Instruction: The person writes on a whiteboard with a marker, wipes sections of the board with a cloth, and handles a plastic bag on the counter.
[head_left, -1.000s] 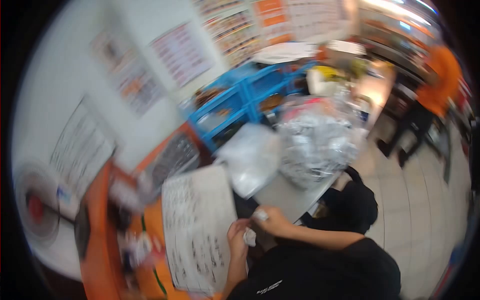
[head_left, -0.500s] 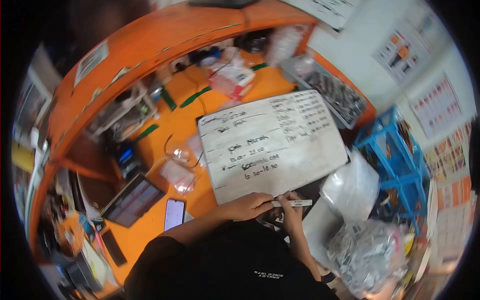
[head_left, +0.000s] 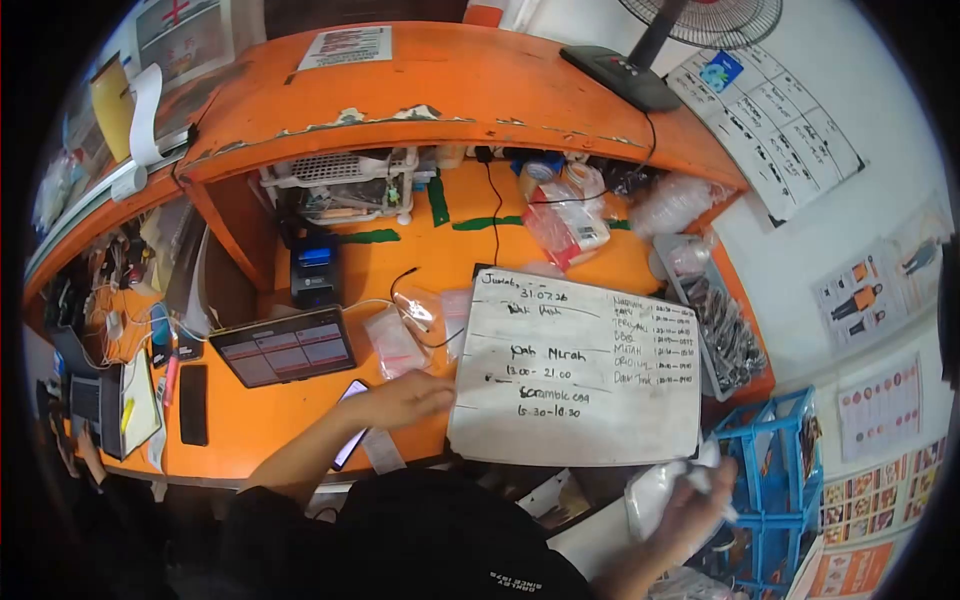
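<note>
A whiteboard [head_left: 570,430] with handwriting lies tilted toward me at the front of the orange desk. My left hand [head_left: 405,400] is at its left edge, fingers stretched out and fingertips touching or very near the edge. Beyond the board's lower right corner, my right hand [head_left: 690,512] is blurred, its fingers bent around a white marker [head_left: 729,513]. A whitish thing [head_left: 706,456] shows by its fingertips, too smeared to make out. Under my left forearm lies a lit phone [head_left: 350,447], partly covered.
Left stand a tablet [head_left: 283,348], a card terminal [head_left: 315,272] and a dark phone [head_left: 194,418]. Another person's hand [head_left: 92,457] is by a laptop [head_left: 88,398]. Plastic packets [head_left: 395,343] lie mid-desk. Right are a grey cutlery bin [head_left: 728,345] and blue racks [head_left: 775,460]. A fan [head_left: 640,75] tops the shelf.
My hands have moved apart from the marker they both touched, left hand to the board's left edge, right hand rightward. The view has shifted, and the board appears lower and turned straighter.
</note>
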